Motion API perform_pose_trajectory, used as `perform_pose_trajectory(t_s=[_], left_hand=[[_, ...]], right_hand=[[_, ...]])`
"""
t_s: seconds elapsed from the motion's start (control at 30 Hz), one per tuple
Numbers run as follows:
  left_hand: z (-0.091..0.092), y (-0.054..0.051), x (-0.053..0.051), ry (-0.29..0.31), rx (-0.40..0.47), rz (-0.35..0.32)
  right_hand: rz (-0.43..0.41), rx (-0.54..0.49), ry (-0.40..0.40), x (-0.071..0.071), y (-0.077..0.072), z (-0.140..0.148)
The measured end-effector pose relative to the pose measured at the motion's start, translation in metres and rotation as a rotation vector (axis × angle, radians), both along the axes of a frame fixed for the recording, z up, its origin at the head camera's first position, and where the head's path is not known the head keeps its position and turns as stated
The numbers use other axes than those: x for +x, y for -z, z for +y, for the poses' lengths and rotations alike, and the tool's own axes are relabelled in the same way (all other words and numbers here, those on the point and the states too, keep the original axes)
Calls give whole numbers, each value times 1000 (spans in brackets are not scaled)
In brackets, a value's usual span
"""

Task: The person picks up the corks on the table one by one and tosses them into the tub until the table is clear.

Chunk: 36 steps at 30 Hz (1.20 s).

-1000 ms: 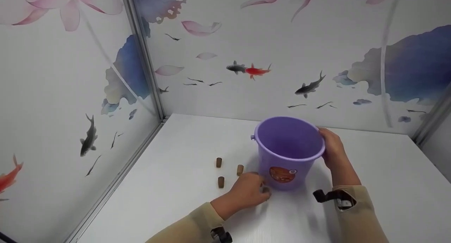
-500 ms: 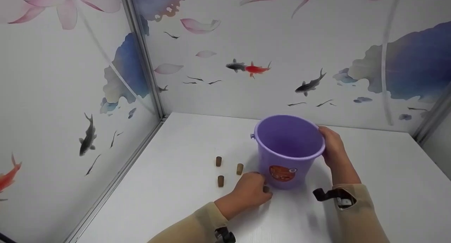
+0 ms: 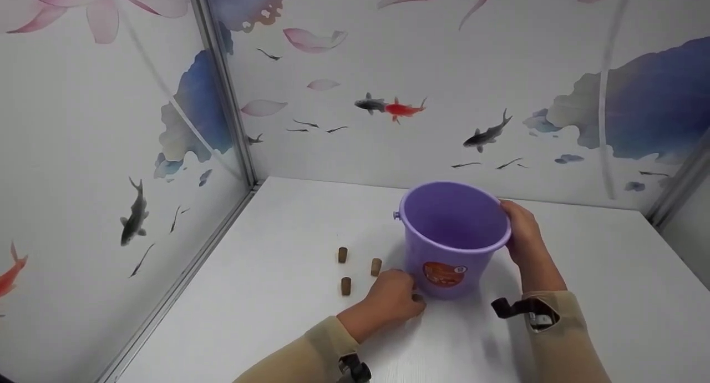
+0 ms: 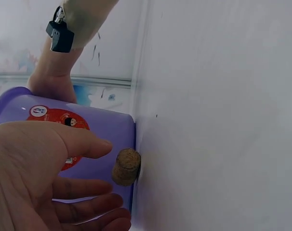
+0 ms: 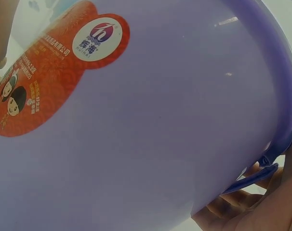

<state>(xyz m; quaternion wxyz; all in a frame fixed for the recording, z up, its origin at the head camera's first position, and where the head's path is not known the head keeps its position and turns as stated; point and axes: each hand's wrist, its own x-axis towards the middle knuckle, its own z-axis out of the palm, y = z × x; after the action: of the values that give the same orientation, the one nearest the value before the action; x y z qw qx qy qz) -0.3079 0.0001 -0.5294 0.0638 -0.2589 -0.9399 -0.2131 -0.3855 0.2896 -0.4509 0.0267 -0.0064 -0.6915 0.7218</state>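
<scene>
My left hand [image 3: 386,301] is low at the near left side of a purple bucket [image 3: 444,272]. In the left wrist view, a brown cork [image 4: 126,167] is by the bucket's base, in the gap between the spread thumb and the loosely bent fingers. The thumb looks apart from the cork. My right hand [image 3: 521,233] grips the bucket's rim at its right side, and the right wrist view shows its fingers [image 5: 223,204] curled near the handle [image 5: 249,180]. Three more corks stand left of the bucket: one [image 3: 343,255], a second [image 3: 346,286], a third [image 3: 376,267].
The white table [image 3: 266,316] runs back to a wall panel [image 3: 333,161] printed with fish and petals. A second printed panel [image 3: 83,150] closes the left side, with a metal rail [image 3: 219,216] along its foot.
My left hand first shifted slightly right and drew its fingers together by the bucket's base, then moved back a little to the left. The right hand and the bucket have hardly moved.
</scene>
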Motion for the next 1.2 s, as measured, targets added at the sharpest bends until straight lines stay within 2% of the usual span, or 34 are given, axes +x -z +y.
perform_pose_trajectory(t_s=[0.33, 0.77, 1.07, 1.2], left_hand=[[8, 2, -3, -19, -39, -20], [9, 4, -4, 50, -109, 73], [10, 0, -2, 80, -123, 50], [9, -2, 0, 101, -131, 84]], right_hand=[[11, 20, -18, -1, 1, -1], [14, -2, -21, -3, 1, -2], [-10, 28, -19, -3, 1, -2], [-19, 20, -26, -3, 0, -2]])
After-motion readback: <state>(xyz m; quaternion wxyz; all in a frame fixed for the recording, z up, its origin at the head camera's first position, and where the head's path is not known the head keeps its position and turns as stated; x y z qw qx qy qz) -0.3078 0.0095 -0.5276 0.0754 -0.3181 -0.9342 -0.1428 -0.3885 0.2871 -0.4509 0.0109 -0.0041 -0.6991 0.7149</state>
